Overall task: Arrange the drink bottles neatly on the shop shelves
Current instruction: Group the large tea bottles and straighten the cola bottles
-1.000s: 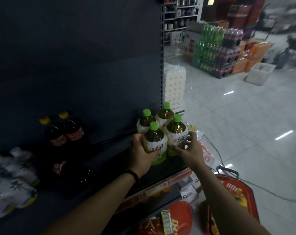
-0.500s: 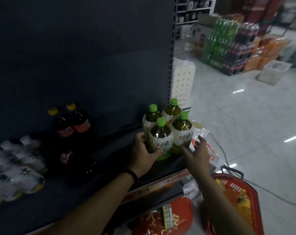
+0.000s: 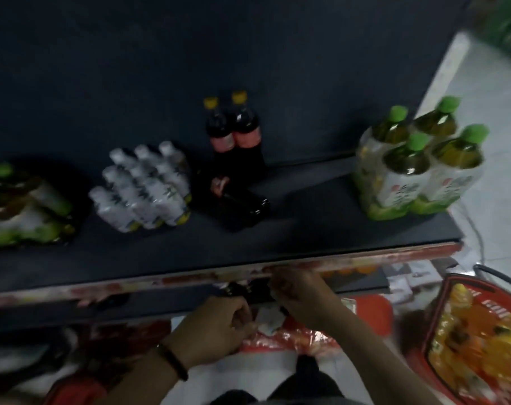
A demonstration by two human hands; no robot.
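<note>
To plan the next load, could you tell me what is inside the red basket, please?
The basket holds orange and yellow bottles; anything beneath them is covered, and blur hides their count.

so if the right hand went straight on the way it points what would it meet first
Probably the dark bottle caps tucked under the shelf's front edge, just past the right hand. The picture is blurred, so depth is uncertain.

A: Where are the arms?
B: Both bare forearms reach forward. The left grip (image 3: pixel 219 325) and right grip (image 3: pixel 298 290) are close together, just below the shelf (image 3: pixel 307 232) front edge, fingers curled, blurred.
</note>
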